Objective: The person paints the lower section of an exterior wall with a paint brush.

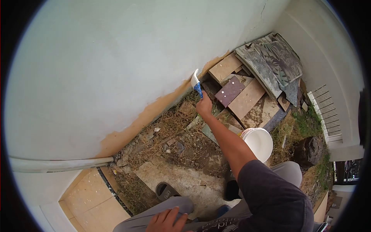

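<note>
My right hand (204, 106) is closed around the blue handle of a paintbrush (197, 86), reached out toward the foot of the wall. White paint covers the brush's bristles, which are at or very near the wall (96, 77); contact is hard to tell. Along the wall's bottom runs an unpainted tan strip (150, 110) beneath the white coat. Under my right forearm stands a white bucket (258, 144), partly hidden by the arm. My left hand (167, 221) lies on my left thigh with its fingers spread, holding nothing.
Stacked tiles (247, 98) and a patterned board (276, 63) lie against the wall at right. Dry weeds and rubble (174, 143) cover the ground. A pipe (58, 164) runs along the left wall base, above a tiled ledge (91, 195). A log (309, 150) sits at right.
</note>
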`<state>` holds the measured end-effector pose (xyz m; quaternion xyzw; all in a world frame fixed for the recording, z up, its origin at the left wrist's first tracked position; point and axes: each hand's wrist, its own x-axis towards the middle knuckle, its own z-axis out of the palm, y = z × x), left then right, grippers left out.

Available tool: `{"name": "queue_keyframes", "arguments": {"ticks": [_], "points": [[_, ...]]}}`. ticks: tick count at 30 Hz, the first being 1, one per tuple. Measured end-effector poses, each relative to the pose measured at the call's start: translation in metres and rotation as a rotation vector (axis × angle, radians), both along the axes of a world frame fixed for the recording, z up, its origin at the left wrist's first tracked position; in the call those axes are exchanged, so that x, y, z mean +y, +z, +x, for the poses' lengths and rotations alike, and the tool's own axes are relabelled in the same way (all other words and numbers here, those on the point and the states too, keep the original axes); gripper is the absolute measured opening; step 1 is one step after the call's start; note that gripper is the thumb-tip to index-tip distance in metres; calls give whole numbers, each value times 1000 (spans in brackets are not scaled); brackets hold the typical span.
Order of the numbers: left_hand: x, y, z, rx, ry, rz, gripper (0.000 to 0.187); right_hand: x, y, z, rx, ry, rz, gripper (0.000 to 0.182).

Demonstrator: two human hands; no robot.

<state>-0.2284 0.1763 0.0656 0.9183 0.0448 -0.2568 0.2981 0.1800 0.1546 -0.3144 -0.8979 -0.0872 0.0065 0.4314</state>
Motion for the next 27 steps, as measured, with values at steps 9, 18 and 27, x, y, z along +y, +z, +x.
{"name": "queue_keyframes", "arguments": {"ticks": [9,18,27], "points": [[-1,-3,21,49,-28,-30,51,25,2,-146,-111,630,31,49],[-5,-11,20,35,2,-1,52,1,-5,-50,-276,499,-109,46],[-4,-5,24,67,-34,19,51,-55,4,67,-371,-126,-157,40]]}}
